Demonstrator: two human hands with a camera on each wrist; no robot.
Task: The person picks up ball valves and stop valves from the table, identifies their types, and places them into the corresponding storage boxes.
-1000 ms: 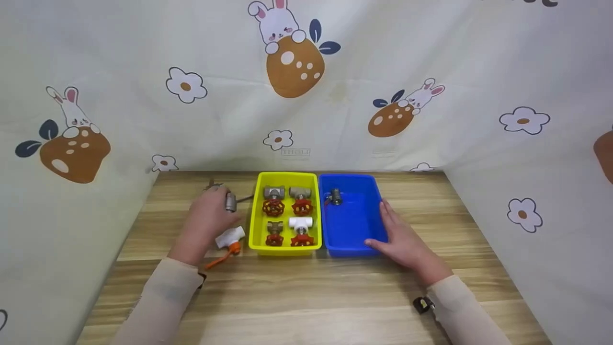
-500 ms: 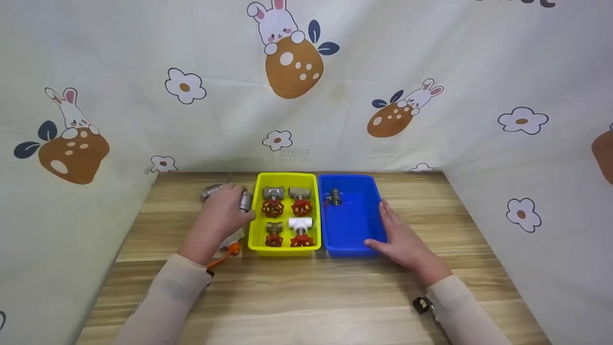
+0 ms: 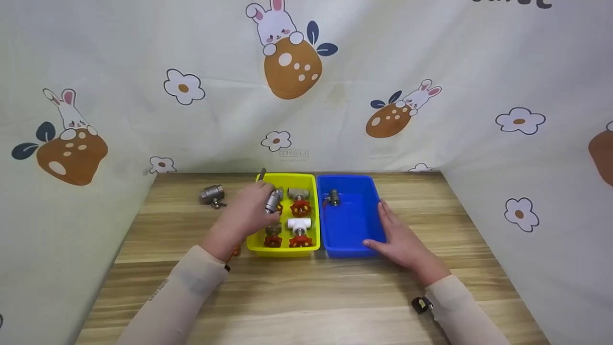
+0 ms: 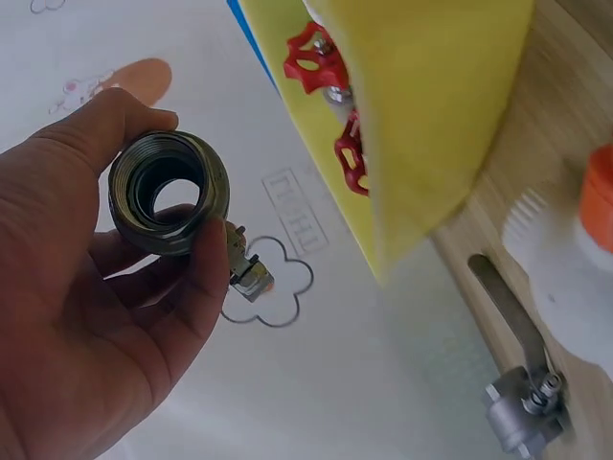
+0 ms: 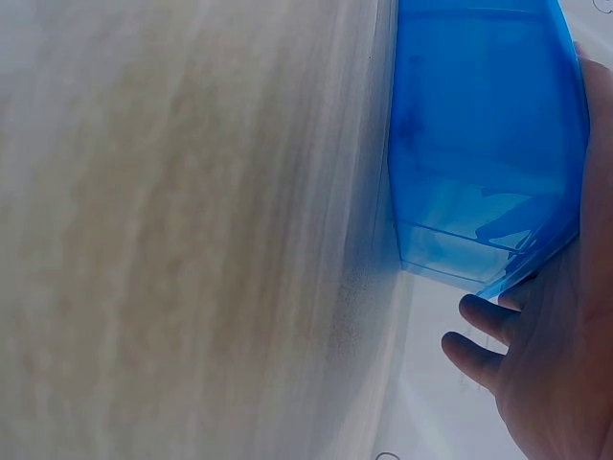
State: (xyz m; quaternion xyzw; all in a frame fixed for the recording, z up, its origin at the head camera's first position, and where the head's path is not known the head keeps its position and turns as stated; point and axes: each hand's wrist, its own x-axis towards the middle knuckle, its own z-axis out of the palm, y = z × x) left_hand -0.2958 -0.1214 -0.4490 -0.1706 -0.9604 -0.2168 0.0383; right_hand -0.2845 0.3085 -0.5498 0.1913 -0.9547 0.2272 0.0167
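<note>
My left hand (image 3: 244,211) grips a metal ball valve (image 3: 272,201) above the left part of the yellow bin (image 3: 283,252). In the left wrist view the valve's round threaded opening (image 4: 169,192) faces the camera, with thumb and fingers curled round the body. Its lever (image 3: 262,174) sticks out beyond the hand. Straight-fingered, my right hand (image 3: 402,244) rests against the right side of the blue bin (image 3: 352,225), thumb at the front rim. Inside the blue bin, near its left wall, lies a small metal valve (image 3: 334,197).
Several valves with red handwheels (image 3: 300,208) stand in the yellow bin, one with a white body (image 3: 300,224). Another metal ball valve (image 3: 211,194) lies on the table at left. A white plastic valve with an orange handle (image 3: 235,251) is mostly hidden by the left arm.
My left hand has carried the ball valve rightward from the table to above the yellow bin, uncovering the other ball valve on the left. The right hand stays at the blue bin.
</note>
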